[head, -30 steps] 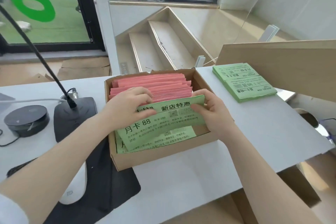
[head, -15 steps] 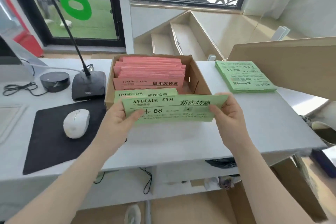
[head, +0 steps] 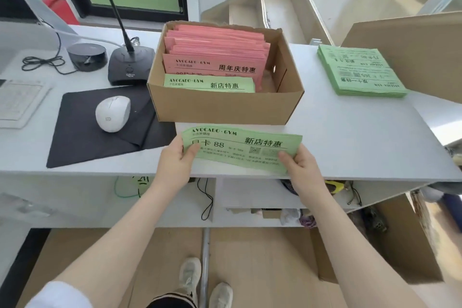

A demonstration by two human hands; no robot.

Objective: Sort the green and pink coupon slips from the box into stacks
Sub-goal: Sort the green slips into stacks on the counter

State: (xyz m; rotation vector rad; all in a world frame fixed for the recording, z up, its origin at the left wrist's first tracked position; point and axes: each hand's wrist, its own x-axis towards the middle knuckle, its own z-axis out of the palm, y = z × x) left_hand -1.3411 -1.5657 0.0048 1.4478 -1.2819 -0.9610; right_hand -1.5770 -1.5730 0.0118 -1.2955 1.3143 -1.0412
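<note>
I see both hands out in front of the cardboard box [head: 225,105], sharing one green slip [head: 241,149] by its short ends. The left hand [head: 175,165] pinches the slip's left end, thumb on top over the printed face and the other fingers curled underneath. The right hand [head: 303,170] grasps the right end the same way, thumb on top near the lower right corner. The slip hangs just over the near edge of the white surface [head: 350,137], print facing up, close to the box's front wall but apart from it.

Inside the box, a thick bundle of pink slips [head: 217,50] stands on edge, filling the back and middle. In front of them a few green slips in the box [head: 208,84] stand against the front wall, only their top band showing. The right part of the box shows bare cardboard.

To the right of the box, well apart from it, a stack of green slips [head: 357,72] lies flat on the surface, its print turned away from me. Beyond that stack a tan cardboard panel [head: 410,50] rises at the right.

To the left of the box I see a white mouse [head: 113,114] on a black mouse pad [head: 82,132], a desk microphone base [head: 131,66] with its gooseneck rising, and a round black puck [head: 87,56] with a cable
</note>
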